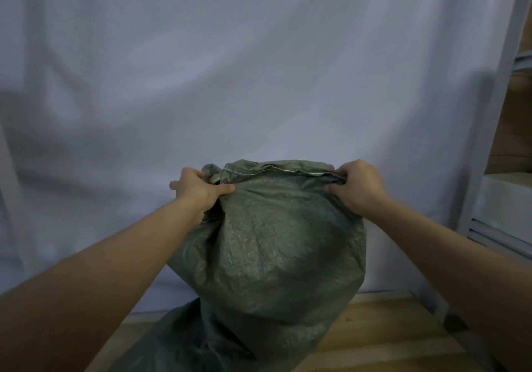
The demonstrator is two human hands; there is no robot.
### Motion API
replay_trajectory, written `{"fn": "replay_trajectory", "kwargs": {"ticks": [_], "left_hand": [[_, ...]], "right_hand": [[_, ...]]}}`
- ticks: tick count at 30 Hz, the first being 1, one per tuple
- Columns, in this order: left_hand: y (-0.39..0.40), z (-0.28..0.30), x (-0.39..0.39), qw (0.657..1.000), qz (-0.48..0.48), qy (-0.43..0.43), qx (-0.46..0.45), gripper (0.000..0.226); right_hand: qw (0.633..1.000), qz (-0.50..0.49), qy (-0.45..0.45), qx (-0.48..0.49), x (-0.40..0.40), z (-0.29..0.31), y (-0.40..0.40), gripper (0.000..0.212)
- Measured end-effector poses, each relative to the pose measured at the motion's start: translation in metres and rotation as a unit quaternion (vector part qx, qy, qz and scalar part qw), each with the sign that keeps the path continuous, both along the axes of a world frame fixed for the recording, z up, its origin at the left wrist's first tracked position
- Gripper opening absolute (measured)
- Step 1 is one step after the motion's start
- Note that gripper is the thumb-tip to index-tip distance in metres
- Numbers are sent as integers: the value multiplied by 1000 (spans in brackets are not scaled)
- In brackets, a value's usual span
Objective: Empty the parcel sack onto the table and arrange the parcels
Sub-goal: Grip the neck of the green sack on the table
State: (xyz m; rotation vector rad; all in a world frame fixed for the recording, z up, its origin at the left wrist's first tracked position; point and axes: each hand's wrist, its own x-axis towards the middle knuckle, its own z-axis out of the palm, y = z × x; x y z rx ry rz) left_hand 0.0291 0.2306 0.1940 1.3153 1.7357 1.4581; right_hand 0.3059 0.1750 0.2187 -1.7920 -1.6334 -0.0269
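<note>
Centrally, low in the frame, a bulging dull-green woven plastic sack (267,250) stands upright on a pale wooden table (383,322), its long axis vertical and its hemmed mouth at the top. Both hands pinch that rim: the left hand (198,189) at its left end, the right hand (357,186) at its right, fingers clamped on fabric, equally near. No parcels show. A white cloth backdrop (230,69) hangs behind; grey metal shelving (495,147) fills the right edge.

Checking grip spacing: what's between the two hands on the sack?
Head view: only the sack's hemmed top edge spans from the left hand to the right hand; no parcel shows there.
</note>
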Motion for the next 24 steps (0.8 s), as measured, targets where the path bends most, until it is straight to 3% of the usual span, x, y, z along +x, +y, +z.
{"fn": "replay_trajectory", "kwargs": {"ticks": [2, 3, 7, 15, 19, 24], "left_hand": [[-1, -3, -8, 998, -5, 0, -61, 107], [-2, -5, -12, 997, -28, 2, -75, 108], [-5, -12, -20, 991, -83, 64, -87, 65], [-1, -12, -16, 982, -74, 169, -37, 23], [2, -11, -8, 988, -49, 148, -1, 14], [6, -10, 4, 997, -52, 27, 55, 13]], "right_hand": [[1000, -11, -8, 17, -7, -2, 0, 19], [999, -16, -16, 23, -11, -2, 0, 17], [998, -34, -39, 43, -19, -6, -2, 13], [996, -27, -47, 76, -22, -5, -2, 15], [992, -10, -42, 119, -21, 2, -3, 19], [992, 6, -9, 123, -11, 7, 4, 20]]}}
